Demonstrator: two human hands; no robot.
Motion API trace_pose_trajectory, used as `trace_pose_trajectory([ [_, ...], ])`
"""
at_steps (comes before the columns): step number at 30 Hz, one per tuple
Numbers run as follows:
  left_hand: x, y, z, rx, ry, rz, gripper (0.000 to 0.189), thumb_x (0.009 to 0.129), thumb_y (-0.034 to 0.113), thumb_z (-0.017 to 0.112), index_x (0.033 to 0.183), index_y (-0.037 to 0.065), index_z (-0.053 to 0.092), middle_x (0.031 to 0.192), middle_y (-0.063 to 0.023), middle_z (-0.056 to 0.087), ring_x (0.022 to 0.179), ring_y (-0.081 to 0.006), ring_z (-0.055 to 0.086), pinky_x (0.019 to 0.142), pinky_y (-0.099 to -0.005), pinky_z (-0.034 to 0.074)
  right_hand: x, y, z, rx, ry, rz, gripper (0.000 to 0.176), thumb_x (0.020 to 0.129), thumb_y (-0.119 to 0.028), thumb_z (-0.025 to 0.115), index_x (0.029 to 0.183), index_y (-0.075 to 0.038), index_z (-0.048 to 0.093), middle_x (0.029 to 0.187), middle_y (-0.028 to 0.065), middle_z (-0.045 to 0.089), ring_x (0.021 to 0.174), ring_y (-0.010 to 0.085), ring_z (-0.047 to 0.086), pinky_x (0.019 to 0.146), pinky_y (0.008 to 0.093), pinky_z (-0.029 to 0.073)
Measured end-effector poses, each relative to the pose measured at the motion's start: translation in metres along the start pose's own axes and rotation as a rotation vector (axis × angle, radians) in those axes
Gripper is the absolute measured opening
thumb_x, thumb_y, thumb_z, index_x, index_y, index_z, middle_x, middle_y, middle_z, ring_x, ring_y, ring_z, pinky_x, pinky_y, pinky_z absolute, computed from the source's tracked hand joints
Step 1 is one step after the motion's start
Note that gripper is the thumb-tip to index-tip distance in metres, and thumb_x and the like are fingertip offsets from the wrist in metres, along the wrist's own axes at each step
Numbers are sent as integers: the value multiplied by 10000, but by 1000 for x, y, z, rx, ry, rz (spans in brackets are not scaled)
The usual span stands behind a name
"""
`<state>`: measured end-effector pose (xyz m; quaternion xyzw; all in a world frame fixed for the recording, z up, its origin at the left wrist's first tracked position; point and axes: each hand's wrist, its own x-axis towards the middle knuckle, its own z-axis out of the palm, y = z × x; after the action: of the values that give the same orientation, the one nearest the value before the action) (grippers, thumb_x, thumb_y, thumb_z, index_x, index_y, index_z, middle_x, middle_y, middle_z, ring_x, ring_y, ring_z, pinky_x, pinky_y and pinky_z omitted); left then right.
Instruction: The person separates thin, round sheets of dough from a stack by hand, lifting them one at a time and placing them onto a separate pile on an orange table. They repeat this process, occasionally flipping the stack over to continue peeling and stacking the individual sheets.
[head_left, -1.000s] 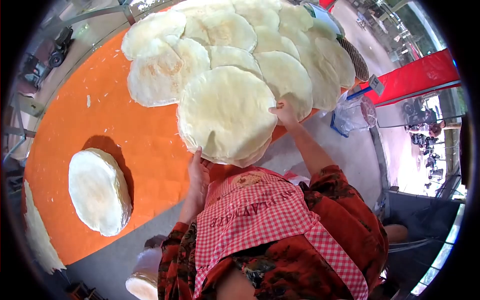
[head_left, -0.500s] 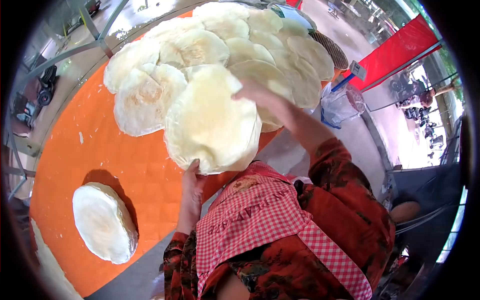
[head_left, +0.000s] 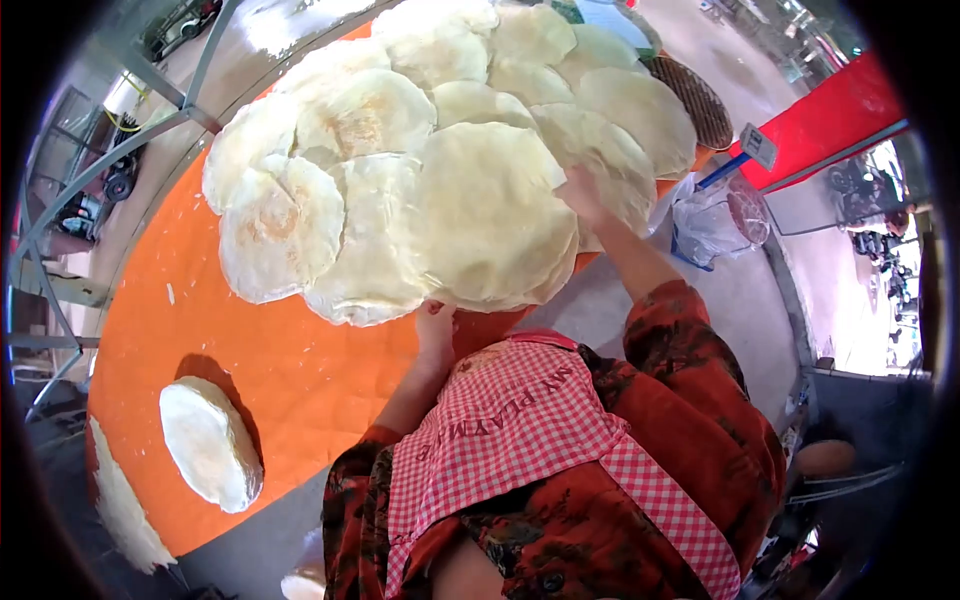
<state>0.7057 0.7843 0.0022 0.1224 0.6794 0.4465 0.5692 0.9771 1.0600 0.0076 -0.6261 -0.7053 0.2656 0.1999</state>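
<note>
A thin, round, pale flatbread (head_left: 490,215) lies spread over the near edge of many overlapping flatbreads. My left hand (head_left: 435,325) is closed at its lower edge, with the fingertips partly hidden under the sheet. At its upper right edge, my right hand (head_left: 582,195) pinches the rim. Just left of it another pale flatbread (head_left: 372,245) lies flat, partly beneath the held one. A browned flatbread (head_left: 278,230) is farther left. Away from both hands, a thick round stack of flatbreads (head_left: 208,445) sits at the lower left.
The orange table cover (head_left: 300,365) carries small white crumbs. A brown woven mat (head_left: 692,100) is at the far right edge. Beyond the right side stand a clear plastic bag (head_left: 715,220), a blue-handled tool (head_left: 735,165) and a red panel (head_left: 830,120). Metal bars (head_left: 160,125) rise at left.
The held flatbread has shifted right and now lies lower over the others. A sheet now shows flat to its left. Both hands moved right along with it, and the view shifted slightly.
</note>
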Motion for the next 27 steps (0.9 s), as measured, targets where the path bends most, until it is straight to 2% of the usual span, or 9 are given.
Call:
trace_pose_trajectory([
  [2, -6, -9, 4, -107, 34, -41, 182, 866, 116, 599, 1028, 60, 540, 916, -66, 596, 795, -191, 571, 684, -319, 495, 4, 12, 2, 166, 36, -30, 438, 640, -176, 746, 1031, 7, 669, 874, 114, 690, 799, 201, 661, 714, 341, 506],
  [5, -33, 1, 15, -376, 51, -161, 225, 873, 139, 601, 1065, 43, 532, 1018, -96, 590, 918, -223, 571, 792, -354, 489, 35, 54, 16, 490, -191, 16, 506, 686, -89, 718, 1176, -25, 611, 1032, 84, 672, 897, 195, 639, 763, 308, 501],
  [8, -43, 13, 33, -540, -21, -232, 300, 884, 165, 600, 1135, 23, 520, 1119, -127, 567, 1037, -263, 545, 892, -400, 466, 19, 1, -29, 806, -641, 312, 514, 726, -88, 687, 1221, -6, 571, 1079, 84, 654, 937, 178, 628, 786, 299, 497],
  [12, -23, -5, 36, -729, -227, -322, 420, 889, 224, 612, 1234, 18, 489, 1172, -139, 550, 1098, -312, 518, 962, -459, 452, 6, -51, -56, 716, -585, 60, 423, 730, -107, 684, 1124, 31, 615, 1005, 83, 671, 858, 159, 634, 763, 288, 486],
  [14, -28, 3, 41, -834, -371, -336, 426, 886, 222, 617, 1238, 20, 488, 1192, -137, 545, 1111, -321, 516, 974, -469, 448, -15, -123, -97, 685, -549, -92, 405, 739, -103, 682, 1111, 43, 618, 986, 85, 673, 846, 144, 629, 767, 285, 486],
  [15, -40, 22, 44, -850, -455, -342, 376, 908, 172, 575, 1240, 27, 475, 1235, -131, 511, 1100, -315, 526, 900, -478, 496, -22, -155, -119, 528, -563, -118, 389, 752, -89, 674, 1116, 36, 619, 998, 79, 671, 884, 129, 621, 781, 270, 484],
  [18, -47, 40, 40, -829, -538, -301, 399, 884, 169, 620, 1230, 20, 489, 1246, -119, 530, 1138, -321, 521, 974, -502, 449, -47, -257, -165, 217, -547, -267, 344, 763, -63, 656, 1091, 34, 624, 981, 60, 670, 881, 110, 614, 780, 253, 477],
  [23, -70, 88, 5, -789, -584, -211, 313, 908, 151, 609, 1170, -4, 539, 1108, -86, 620, 992, -201, 627, 871, -307, 542, -55, -345, -165, -134, -437, -600, 309, 733, -55, 638, 1024, 46, 623, 874, 56, 654, 769, 116, 595, 727, 278, 469],
  [27, -69, 94, -4, -702, -751, -177, 359, 906, 157, 617, 1207, -12, 518, 1163, -110, 608, 1020, -203, 617, 876, -346, 539, -55, -359, -191, -275, -435, -530, 404, 663, -113, 660, 1030, 52, 631, 867, 67, 660, 781, 125, 608, 737, 304, 478],
])
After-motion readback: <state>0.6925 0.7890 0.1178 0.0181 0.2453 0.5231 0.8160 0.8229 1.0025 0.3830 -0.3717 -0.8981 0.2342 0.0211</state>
